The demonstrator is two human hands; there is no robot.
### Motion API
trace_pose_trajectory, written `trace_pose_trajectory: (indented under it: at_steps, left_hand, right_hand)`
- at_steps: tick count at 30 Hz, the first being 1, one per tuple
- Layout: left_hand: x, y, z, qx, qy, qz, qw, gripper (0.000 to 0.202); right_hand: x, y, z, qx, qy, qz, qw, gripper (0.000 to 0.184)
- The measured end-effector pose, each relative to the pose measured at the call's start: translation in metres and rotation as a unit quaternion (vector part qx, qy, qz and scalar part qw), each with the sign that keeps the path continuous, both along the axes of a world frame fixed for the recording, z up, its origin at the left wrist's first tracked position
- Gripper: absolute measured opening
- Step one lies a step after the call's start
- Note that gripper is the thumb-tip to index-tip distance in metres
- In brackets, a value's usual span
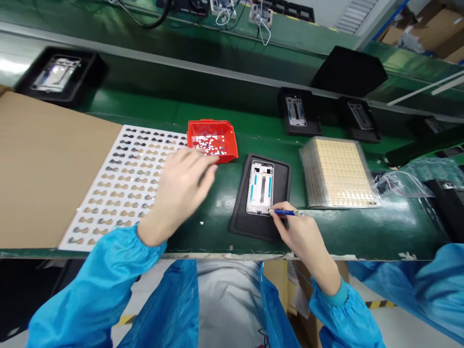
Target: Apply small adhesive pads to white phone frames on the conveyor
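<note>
My left hand (183,186) hovers, slightly blurred, at the front edge of a red bin (234,145) that holds many small white pieces. Its thumb and fingers are apart, and I see nothing in them. My right hand (299,229) is closed around a blue pen-like tool (284,211). The tool's tip meets the lower right corner of a silver phone frame (258,195) with blue strips. That frame lies in a black foam tray (281,227). Under and left of my left hand is a white sheet (121,186) with rows of small bow-shaped parts.
A brown cardboard sheet (47,169) covers the bench's left side. Right of the tray stands a stack of clear blister trays (342,171). Further back are more phone frames in black trays (300,128). A person's blue sleeve (435,285) shows at the right edge.
</note>
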State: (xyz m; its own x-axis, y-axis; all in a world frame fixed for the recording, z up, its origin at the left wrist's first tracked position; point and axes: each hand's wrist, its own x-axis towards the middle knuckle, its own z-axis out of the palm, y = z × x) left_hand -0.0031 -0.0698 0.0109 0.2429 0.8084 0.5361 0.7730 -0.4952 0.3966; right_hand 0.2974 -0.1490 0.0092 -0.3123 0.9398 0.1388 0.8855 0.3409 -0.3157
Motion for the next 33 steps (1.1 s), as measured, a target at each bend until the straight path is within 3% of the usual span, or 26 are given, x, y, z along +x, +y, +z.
trace_pose_trajectory:
  at_steps: [4,7,13,19,22,26,30,33]
  left_hand:
    - [0.038,-0.034,-0.007,-0.038,0.029,-0.178,0.983,0.025]
    - [0.064,-0.050,-0.022,-0.071,0.068,-0.250,0.963,0.030]
    - [0.083,-0.054,-0.044,-0.118,0.120,-0.264,0.950,0.048]
    - [0.085,-0.059,-0.052,-0.085,0.180,-0.266,0.943,0.050]
    - [0.086,-0.062,-0.050,-0.061,0.211,-0.262,0.940,0.050]
    - [0.091,-0.060,-0.041,-0.068,0.241,-0.276,0.928,0.043]
    - [0.096,-0.054,-0.033,-0.095,0.241,-0.287,0.922,0.040]
    - [0.087,-0.055,-0.027,-0.102,0.157,-0.284,0.940,0.043]
  right_hand:
    - [0.000,0.002,0.000,-0.021,0.017,-0.004,1.000,0.028]
    - [0.002,0.004,0.000,-0.045,0.039,0.002,0.998,0.024]
    - [0.004,0.002,-0.004,-0.048,0.086,-0.012,0.995,0.027]
    - [0.001,0.000,-0.004,-0.063,0.164,-0.028,0.984,0.022]
    - [0.001,-0.005,0.000,-0.061,0.294,-0.088,0.950,0.013]
    - [-0.002,-0.016,0.008,0.006,0.408,-0.218,0.886,0.012]
    - [-0.013,-0.015,0.019,0.021,0.412,-0.202,0.888,0.007]
    - [-0.023,-0.008,0.033,0.029,0.384,-0.162,0.909,0.005]
